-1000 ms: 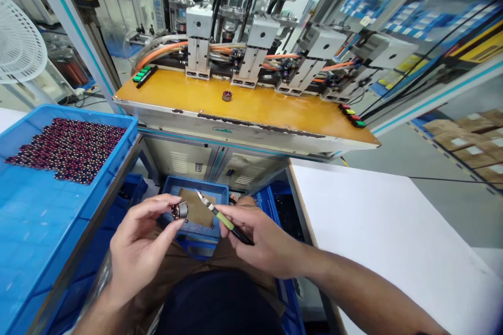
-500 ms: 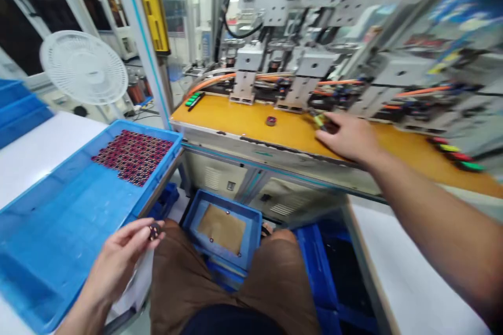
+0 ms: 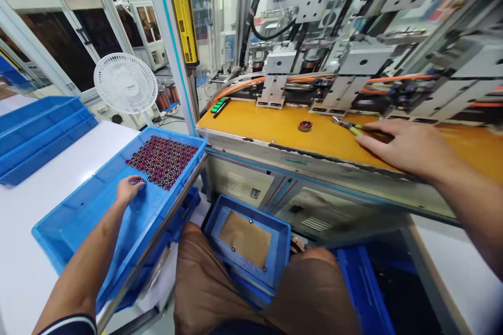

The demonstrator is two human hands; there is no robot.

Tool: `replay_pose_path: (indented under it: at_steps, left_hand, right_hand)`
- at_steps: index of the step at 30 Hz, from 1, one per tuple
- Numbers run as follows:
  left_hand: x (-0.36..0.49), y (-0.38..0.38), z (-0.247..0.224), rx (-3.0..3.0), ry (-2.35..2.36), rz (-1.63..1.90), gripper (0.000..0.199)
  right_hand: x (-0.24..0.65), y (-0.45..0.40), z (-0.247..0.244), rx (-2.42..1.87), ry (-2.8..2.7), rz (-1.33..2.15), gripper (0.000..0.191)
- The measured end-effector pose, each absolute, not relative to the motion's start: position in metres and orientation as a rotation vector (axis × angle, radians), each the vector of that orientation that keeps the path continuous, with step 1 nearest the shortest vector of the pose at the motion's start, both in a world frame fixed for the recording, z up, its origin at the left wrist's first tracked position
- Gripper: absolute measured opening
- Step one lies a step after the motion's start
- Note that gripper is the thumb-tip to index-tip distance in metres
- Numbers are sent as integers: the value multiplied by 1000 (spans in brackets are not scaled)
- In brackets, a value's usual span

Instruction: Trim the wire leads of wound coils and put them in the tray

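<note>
My left hand (image 3: 129, 191) is over the blue tray (image 3: 94, 193), its fingers pinching a small dark round coil part (image 3: 139, 180). Just beyond it, many similar red-and-black coil parts (image 3: 165, 159) lie packed together in the tray's far end. My right hand (image 3: 411, 146) is low over the yellow bench top (image 3: 251, 120), fingers closed around the green handles of pliers (image 3: 353, 127). The jaws point left, toward a single coil part (image 3: 305, 125) sitting apart on the bench.
Metal fixtures (image 3: 275, 76) with orange hoses line the bench's back. A green-and-black object (image 3: 220, 106) lies at its left end. Below, a blue bin (image 3: 247, 235) holds cardboard and a few small parts. A white fan (image 3: 126, 84) and stacked blue trays (image 3: 39, 131) stand left.
My left hand has moved forward from near my lap to over the tray, carrying the coil part. The view has turned, shifting the bench rightward; my right hand stays at the pliers.
</note>
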State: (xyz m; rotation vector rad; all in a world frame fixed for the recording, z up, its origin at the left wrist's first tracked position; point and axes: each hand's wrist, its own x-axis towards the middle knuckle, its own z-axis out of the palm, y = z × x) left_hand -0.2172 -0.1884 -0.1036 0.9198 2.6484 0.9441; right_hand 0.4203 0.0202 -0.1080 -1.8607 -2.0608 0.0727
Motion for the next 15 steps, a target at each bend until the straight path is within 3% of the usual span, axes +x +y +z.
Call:
replay_pose_path:
  at_steps: [5,9,15]
  left_hand:
    - [-216,-170,-113,968,2731,894,27]
    - [-192,-169,-95,1064,2800,931,29]
    - [-61,-110,-40,1811,2442,1101,51]
  right_hand:
    - [419,18,-106,-1801,-2058,67,42]
    - [420,16,-102,-1741,-2036,83,41]
    - [420,18,-96,-1640,-2046,82,41]
